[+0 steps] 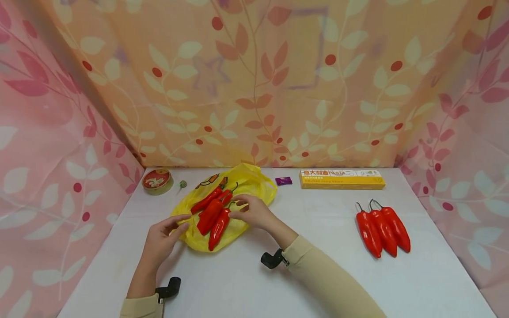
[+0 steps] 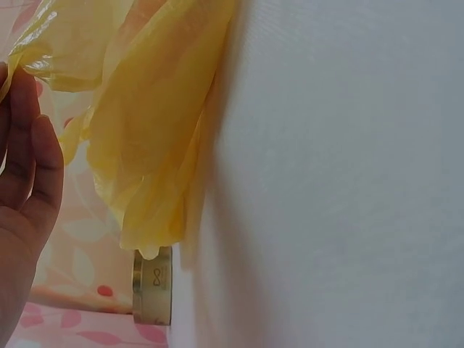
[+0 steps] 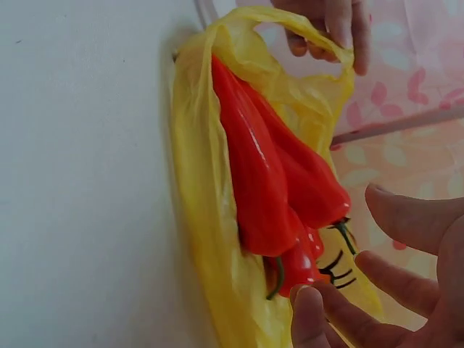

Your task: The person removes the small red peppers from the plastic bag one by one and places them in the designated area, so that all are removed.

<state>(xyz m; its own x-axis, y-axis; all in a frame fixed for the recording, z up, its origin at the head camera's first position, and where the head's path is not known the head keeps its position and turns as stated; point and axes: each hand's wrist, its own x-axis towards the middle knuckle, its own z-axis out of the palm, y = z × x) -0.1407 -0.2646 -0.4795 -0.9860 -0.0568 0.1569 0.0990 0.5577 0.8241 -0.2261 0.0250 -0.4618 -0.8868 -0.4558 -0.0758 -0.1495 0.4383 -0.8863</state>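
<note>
Red peppers (image 1: 212,216) lie in the open yellow bag (image 1: 258,181), between your left hand (image 1: 159,240) and your right hand (image 1: 254,213), nearer the latter. Foremost peppers partly cover those behind; in the left wrist view, the bag's wall hides them. Your left hand pinches the bag's edge; your right hand is spread beside the stems (image 3: 279,272), contact unclear.

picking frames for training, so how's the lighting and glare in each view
Head view: brightest, with small glints on the loose red peppers; left wrist view: dim, a soft shadow on the white tabletop beside the yellow bag; right wrist view: also dim, a pale glare streak along one bagged pepper.
</note>
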